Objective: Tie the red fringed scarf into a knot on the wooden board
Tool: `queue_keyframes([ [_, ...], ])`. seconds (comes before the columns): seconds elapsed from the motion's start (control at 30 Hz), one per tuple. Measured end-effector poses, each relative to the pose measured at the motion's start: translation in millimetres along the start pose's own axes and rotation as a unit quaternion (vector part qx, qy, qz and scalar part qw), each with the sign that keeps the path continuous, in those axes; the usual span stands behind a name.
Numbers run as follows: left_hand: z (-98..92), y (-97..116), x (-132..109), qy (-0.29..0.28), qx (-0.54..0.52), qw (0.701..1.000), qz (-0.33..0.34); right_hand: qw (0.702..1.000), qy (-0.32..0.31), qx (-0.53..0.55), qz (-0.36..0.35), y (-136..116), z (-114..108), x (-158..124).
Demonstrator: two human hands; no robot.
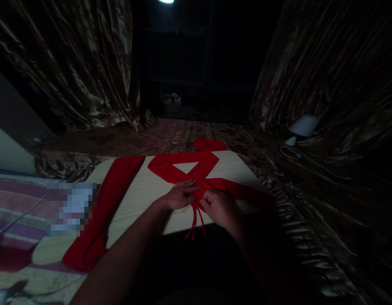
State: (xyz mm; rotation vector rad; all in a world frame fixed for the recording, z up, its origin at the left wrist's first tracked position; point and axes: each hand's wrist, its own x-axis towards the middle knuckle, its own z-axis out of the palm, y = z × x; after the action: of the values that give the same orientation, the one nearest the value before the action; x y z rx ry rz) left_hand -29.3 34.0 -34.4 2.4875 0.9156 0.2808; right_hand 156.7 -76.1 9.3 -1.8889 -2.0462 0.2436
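From the head, one camera looks forward and down at the nearby red cloth (202, 166).

A: What place're you in?
B: Home, def. You've got drapey patterned curtains (97, 63), a table lamp (305, 126), floral cloth (164, 133) & striped cloth (18, 199) nearby. Can't tell which rm.

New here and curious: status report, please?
Left hand spread on red cloth; right hand curled on it. Cloth looped on board. Nothing visibly blocking either hand.
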Motion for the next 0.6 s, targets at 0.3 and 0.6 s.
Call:
queue_keyframes([
  [0.3, -1.2, 3.0, 1.0, 0.020, -0.030, 0.999, -0.007, 0.993, 0.022, 0.083, 0.075, 20.0, 13.8, 20.3],
  [0.6, 12.9, 3.3, -7.4, 0.193, 0.010, 0.981, 0.031, 0.991, -0.014, 0.107, 0.081, 12.3, 16.2, 30.8],
])
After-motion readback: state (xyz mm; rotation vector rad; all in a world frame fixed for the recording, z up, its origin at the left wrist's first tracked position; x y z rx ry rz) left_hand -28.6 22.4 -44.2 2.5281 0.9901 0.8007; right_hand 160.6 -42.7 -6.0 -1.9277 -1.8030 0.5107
